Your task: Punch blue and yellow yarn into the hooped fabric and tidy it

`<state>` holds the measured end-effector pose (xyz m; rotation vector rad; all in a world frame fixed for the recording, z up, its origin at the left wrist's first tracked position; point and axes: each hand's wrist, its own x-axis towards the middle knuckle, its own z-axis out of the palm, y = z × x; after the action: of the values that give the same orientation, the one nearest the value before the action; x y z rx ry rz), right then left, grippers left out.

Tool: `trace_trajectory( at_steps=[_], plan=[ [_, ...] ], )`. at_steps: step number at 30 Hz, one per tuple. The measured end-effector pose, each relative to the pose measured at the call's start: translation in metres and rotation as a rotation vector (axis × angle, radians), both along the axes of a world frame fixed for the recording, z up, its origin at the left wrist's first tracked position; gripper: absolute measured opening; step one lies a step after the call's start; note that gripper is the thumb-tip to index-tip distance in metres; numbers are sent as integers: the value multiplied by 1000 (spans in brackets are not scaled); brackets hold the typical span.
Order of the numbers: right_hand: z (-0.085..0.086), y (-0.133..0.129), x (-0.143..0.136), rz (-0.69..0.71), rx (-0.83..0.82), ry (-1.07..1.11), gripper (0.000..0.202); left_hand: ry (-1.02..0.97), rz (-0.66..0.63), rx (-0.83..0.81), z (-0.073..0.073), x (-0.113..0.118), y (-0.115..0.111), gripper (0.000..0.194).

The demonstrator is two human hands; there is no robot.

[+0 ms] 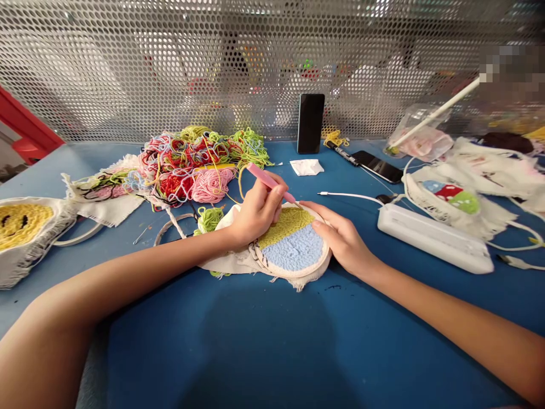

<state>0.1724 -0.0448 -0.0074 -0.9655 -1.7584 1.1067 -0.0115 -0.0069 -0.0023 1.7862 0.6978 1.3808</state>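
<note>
The left hand (258, 213) is closed around a pink tool (266, 179), its thin tip slanting down to the far edge of a yellow-green patch (283, 227), while the right hand (349, 244) has the hoop (297, 274) clamped at its far right side, thumb over the face. The hoop sits low over the blue table (264, 341), between the two hands, with a light blue patch (293, 250) filling its near part. The likeliest trouble is a pricked finger: the tip points very near the right fingertips, so a slip or a hard push could drive it into the skin. A yellow strand (240, 182) bends behind the left hand, beside the yarn heap (200, 165); if it feeds the tool, a snag in that tangle could tug it tight and pull loops out. The loose cloth (234, 266) and a green yarn bundle (209, 218) lie close by the left wrist, where the forearm might drag on them and shift the hoop, and should the right hand's grip slacken, the hoop could turn and send the tip astray
</note>
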Motion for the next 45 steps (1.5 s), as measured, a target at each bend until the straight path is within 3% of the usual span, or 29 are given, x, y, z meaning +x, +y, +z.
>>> trace_trajectory(
  at_steps=[6,14,20,23,27,34,45],
  plan=[
    [-1,0,0,-10,-34,38,37,274,128,166,13,1,5,21],
    [0,-1,0,1,-3,11,36,372,158,43,23,7,11,19],
    [-2,0,0,18,6,9,36,458,-52,205,32,-1,21,20],
    [-2,0,0,28,8,9,36,495,-97,264,33,-2,23,19],
    [-3,-1,2,20,10,6,40,536,-51,161,29,4,18,22],
    [-5,-1,3,26,-44,3,43,482,-3,229,16,7,10,22],
    [-1,1,1,39,-49,3,37,141,149,88,-3,5,14,27]
  ],
)
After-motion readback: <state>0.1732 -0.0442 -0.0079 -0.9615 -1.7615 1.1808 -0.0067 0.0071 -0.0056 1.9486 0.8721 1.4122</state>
